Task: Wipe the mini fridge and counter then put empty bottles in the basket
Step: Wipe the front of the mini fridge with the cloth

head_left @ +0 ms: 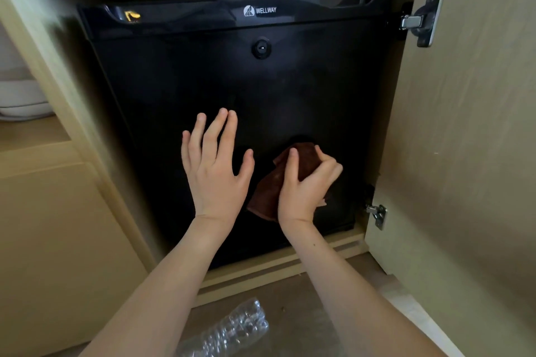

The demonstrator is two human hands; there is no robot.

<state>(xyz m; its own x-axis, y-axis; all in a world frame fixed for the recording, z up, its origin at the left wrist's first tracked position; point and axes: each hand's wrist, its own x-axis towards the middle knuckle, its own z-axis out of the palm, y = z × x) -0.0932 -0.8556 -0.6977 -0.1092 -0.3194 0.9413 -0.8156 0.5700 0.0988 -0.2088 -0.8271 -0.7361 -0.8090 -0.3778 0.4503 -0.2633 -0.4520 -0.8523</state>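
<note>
A black mini fridge (261, 81) with a WELLWAY logo and a round lock sits inside a wooden cabinet, its door closed. My left hand (216, 168) is spread flat with fingers apart against the lower part of the fridge door. To its right, my right hand (304, 185) grips a brown cloth (266, 191) and presses it on the door. A crumpled clear plastic bottle (229, 330) lies on the floor below, between my forearms.
The cabinet door (464, 139) stands swung open on the right, with two metal hinges. A light wooden panel (58, 226) flanks the fridge on the left, and white bowls (23, 101) sit on a shelf at the far left. Brown floor lies below.
</note>
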